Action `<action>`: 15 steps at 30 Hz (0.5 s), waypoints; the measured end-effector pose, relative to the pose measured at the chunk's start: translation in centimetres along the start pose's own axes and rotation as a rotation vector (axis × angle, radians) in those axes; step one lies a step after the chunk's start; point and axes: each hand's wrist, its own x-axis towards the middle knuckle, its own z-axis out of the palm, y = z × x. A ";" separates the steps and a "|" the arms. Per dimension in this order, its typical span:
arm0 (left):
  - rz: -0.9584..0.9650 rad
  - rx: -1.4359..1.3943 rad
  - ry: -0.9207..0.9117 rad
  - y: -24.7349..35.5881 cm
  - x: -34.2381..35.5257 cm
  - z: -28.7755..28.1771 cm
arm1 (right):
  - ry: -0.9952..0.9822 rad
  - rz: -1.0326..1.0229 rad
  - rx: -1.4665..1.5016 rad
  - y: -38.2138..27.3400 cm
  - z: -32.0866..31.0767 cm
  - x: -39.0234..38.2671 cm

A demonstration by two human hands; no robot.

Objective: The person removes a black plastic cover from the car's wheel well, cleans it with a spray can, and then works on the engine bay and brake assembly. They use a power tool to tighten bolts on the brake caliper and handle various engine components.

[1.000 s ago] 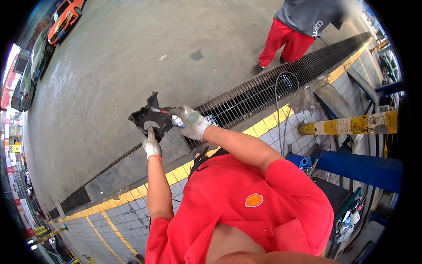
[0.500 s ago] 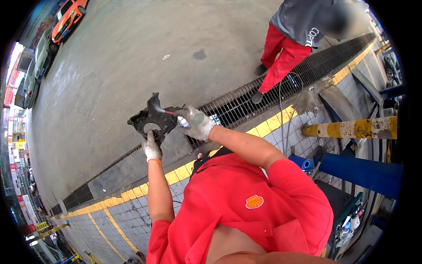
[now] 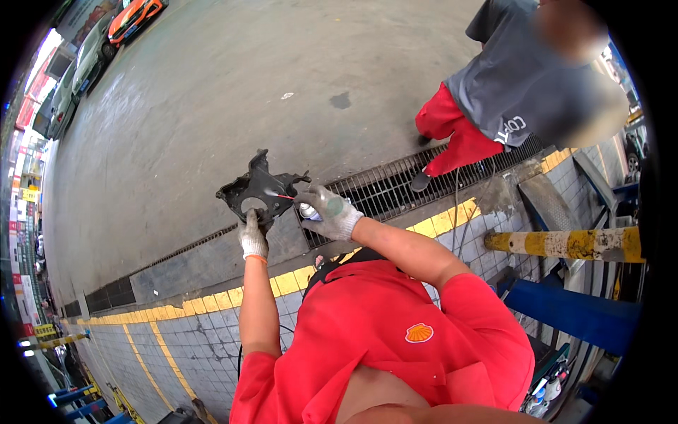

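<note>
The left hand (image 3: 253, 237) has its grip on the near edge of a black part (image 3: 263, 181), out over the floor (image 3: 176, 141), presumably sparing the shirt (image 3: 367, 311). The right hand (image 3: 332, 213) grips a can (image 3: 308, 211), its red straw (image 3: 285, 197) angled leftward at the part, and covers much of it. The far-right co-worker's (image 3: 512, 92) hands cannot be made out.

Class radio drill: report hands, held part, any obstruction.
White-gloved left hand gripping irregular black part. Gloved right hand holding white spray can, thin red straw aimed at part. Nothing seen blocking; grey-shirted co-worker stands apart.
</note>
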 end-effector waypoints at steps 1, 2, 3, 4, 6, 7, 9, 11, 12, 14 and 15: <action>-0.011 0.003 -0.003 0.2 0.2 -0.3 | 0.026 0.043 0.040 0.0 0.1 0.2; -0.022 0.000 -0.007 0.5 0.5 -0.3 | 0.052 0.085 0.075 0.1 -0.2 0.7; -0.032 -0.004 -0.010 0.7 0.7 -0.4 | 0.077 0.127 0.109 0.1 -0.4 1.1; -0.014 -0.020 -0.009 0.8 0.8 -0.4 | 0.070 0.134 0.098 0.2 -0.6 1.5; 0.014 -0.042 -0.016 1.3 0.2 0.3 | 0.065 0.163 0.081 0.2 -0.6 1.8; 0.001 -0.036 -0.020 1.3 0.1 0.2 | 0.070 0.107 0.076 -0.1 -0.4 1.8; -0.017 -0.026 -0.024 1.5 0.0 0.1 | 0.082 -0.014 0.068 -1.4 -0.1 2.0; 0.007 -0.030 -0.020 1.6 -0.4 0.3 | 0.093 0.065 0.108 -1.1 -0.3 2.5; 0.019 -0.031 -0.018 1.7 -0.6 0.4 | 0.099 0.105 0.129 -1.1 -0.3 2.7; 0.045 0.037 0.004 1.5 -0.6 -0.1 | 0.075 0.074 0.129 -1.4 -0.8 2.3; 0.056 0.070 0.015 1.3 -0.6 -0.3 | 0.061 0.060 0.129 -1.5 -1.2 1.9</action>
